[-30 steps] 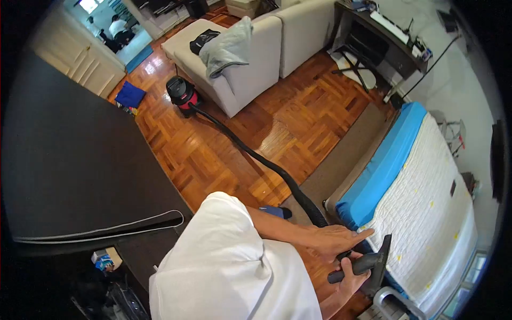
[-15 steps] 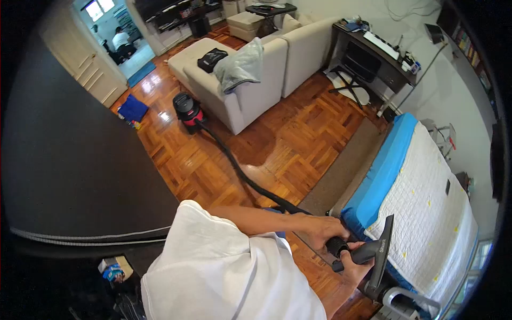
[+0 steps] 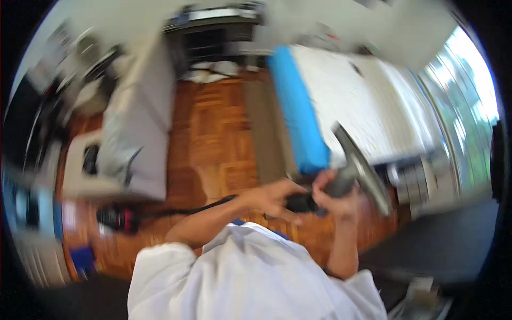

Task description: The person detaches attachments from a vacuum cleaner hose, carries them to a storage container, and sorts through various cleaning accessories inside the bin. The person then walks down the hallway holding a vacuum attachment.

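My left hand [image 3: 272, 200] has its fingers spread over the end of the black vacuum hose [image 3: 216, 203], touching or just above it; blur hides the exact contact. Beside it, my right hand [image 3: 337, 197] is wrapped round the neck of a dark, wide floor nozzle [image 3: 362, 173], whose long head tilts across the near corner of the bed. A dark tube piece [image 3: 300, 202] lies between my two hands. From there the hose runs left to the black and red vacuum [image 3: 118, 219] on the wooden floor.
Ahead right is a bed with a white pad [image 3: 341, 90] and blue side [image 3: 298, 106]. A pale sofa [image 3: 141, 122] stands left, a dark desk [image 3: 213, 24] at the back. Windows [image 3: 464, 101] are far right, a dark surface [image 3: 448, 245] at lower right.
The view has swung right, bringing the windows in and shifting the sofa and vacuum left. My left hand closed round the hose end, then its fingers spread. My right hand kept the nozzle.
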Tool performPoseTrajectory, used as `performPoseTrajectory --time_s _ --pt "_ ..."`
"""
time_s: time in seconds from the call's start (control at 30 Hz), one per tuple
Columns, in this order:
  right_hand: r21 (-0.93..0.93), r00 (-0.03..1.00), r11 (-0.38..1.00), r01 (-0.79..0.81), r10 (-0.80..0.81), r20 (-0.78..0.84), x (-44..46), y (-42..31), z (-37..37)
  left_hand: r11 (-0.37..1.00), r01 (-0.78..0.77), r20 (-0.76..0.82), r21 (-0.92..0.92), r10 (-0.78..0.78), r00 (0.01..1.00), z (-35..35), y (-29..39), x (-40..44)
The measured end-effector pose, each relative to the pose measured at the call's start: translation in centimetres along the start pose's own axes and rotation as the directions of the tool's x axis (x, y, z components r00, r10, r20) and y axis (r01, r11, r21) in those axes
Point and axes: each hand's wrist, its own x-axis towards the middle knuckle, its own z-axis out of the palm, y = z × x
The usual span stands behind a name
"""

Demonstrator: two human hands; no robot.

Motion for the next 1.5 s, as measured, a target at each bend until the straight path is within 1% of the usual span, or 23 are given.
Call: performPoseTrajectory --time_s 0.03,0.07,0.1,0.13,0.2,0.23,0.27,0.33,0.4,0.43,0.47,0.53,0.57,0.63,0.67,0.73,0.8,0.9,1.03,1.23,1.3,1.4,1.5 --pt "0.312 0.995 0.949 0.053 -0.022 -0.101 0.8 -0.1 0.8 0.997 -0.066 -0.049 0.029 0.067 0.997 -0.7 0.4 -0.2" --pt "0.529 0.996 0.845 0.082 -0.045 -0.082 1.3 1.2 0.0 0.998 -0.036 -0.041 0.047 0.038 0.998 -1.4 0.5 -0.3" --pt "0.664 0.976 0.718 0.206 -0.097 -0.197 1.7 0.6 0.5 0.998 0.002 -0.052 0.070 0.001 0.999 -1.8 0.4 -0.5" --pt "0.681 0.943 0.668 0.300 -0.099 -0.318 1.6 -0.1 0.6 0.999 0.013 0.036 0.050 -0.015 0.999 -1.9 0.0 -0.5" --pt "0.581 0.826 0.669 0.463 -0.088 -0.556 1.9 -1.2 1.2 0.935 0.115 -0.137 0.334 -0.073 0.988 -2.3 -0.6 -0.4" --pt "0.562 0.802 0.669 0.487 -0.087 -0.591 1.6 -1.1 1.4 0.910 0.137 -0.148 0.391 -0.085 0.985 -2.4 -1.0 -0.5" --pt "0.520 0.778 0.689 0.506 -0.103 -0.620 1.2 -0.9 1.6 0.910 0.132 -0.116 0.393 -0.093 0.989 -2.4 -1.0 -0.3" --pt "0.474 0.742 0.701 0.532 -0.116 -0.661 0.6 -0.1 2.0 0.839 0.087 -0.192 0.538 0.021 0.981 -2.0 -0.6 0.0" --pt "0.599 0.788 0.591 0.540 -0.106 -0.606 -0.2 0.9 2.1 0.818 0.080 -0.196 0.569 0.040 0.980 -1.2 -1.0 0.2" --pt "0.591 0.760 0.564 0.577 -0.107 -0.641 -0.2 0.4 2.7 0.798 0.072 -0.214 0.598 0.073 0.974 -1.2 -1.1 0.4" --pt "0.579 0.746 0.558 0.594 -0.113 -0.656 -0.2 0.6 2.8 0.793 0.059 -0.192 0.606 0.074 0.979 -1.3 -1.0 0.6" --pt "0.540 0.728 0.532 0.652 -0.240 -0.642 -0.3 0.9 3.2 0.787 0.079 -0.244 0.612 0.094 0.965 -1.3 -0.7 0.5" --pt "0.535 0.722 0.531 0.657 -0.241 -0.649 -0.4 0.8 3.5 0.786 0.074 -0.236 0.613 0.093 0.967 -1.3 -0.6 0.3" --pt "0.404 0.677 0.595 0.695 -0.350 -0.648 -0.6 0.3 4.3 0.736 0.071 -0.254 0.674 0.140 0.957 -1.5 -0.2 0.1" --pt "0.401 0.676 0.597 0.695 -0.351 -0.648 -0.7 0.2 4.5 0.737 0.068 -0.252 0.673 0.141 0.957 -1.3 0.2 0.1" --pt "0.331 0.612 0.590 0.737 -0.372 -0.698 -1.0 0.1 4.8 0.687 -0.018 -0.255 0.726 0.293 0.921 -0.8 0.9 0.1" --pt "0.336 0.607 0.573 0.747 -0.382 -0.697 -1.3 -0.7 5.0 0.695 -0.021 -0.254 0.719 0.291 0.922 -0.6 0.9 0.1" --pt "0.262 0.562 0.564 0.783 -0.461 -0.687 -1.4 -1.8 5.2 0.713 -0.029 -0.263 0.701 0.296 0.918 -0.4 0.8 0.4" --pt "0.284 0.565 0.535 0.796 -0.485 -0.668 -1.5 -2.5 5.2 0.760 -0.059 -0.274 0.647 0.304 0.912 -0.1 1.2 0.8" --pt "0.376 0.632 0.534 0.758 -0.458 -0.625 -1.7 -2.0 5.2 0.764 -0.086 -0.275 0.640 0.332 0.902 -0.3 1.1 0.7" --pt "0.268 0.593 0.592 0.760 -0.463 -0.659 -1.7 -2.4 5.7 0.746 -0.070 -0.287 0.662 0.339 0.896 -0.1 1.1 0.6" --pt "0.200 0.546 0.611 0.766 -0.453 -0.705 -1.9 -2.5 6.2 0.720 -0.068 -0.304 0.690 0.374 0.876 0.2 1.5 0.8" --pt "0.240 0.572 0.614 0.752 -0.426 -0.701 -2.3 -3.0 6.0 0.702 -0.089 -0.297 0.707 0.409 0.863 0.3 1.3 0.9"
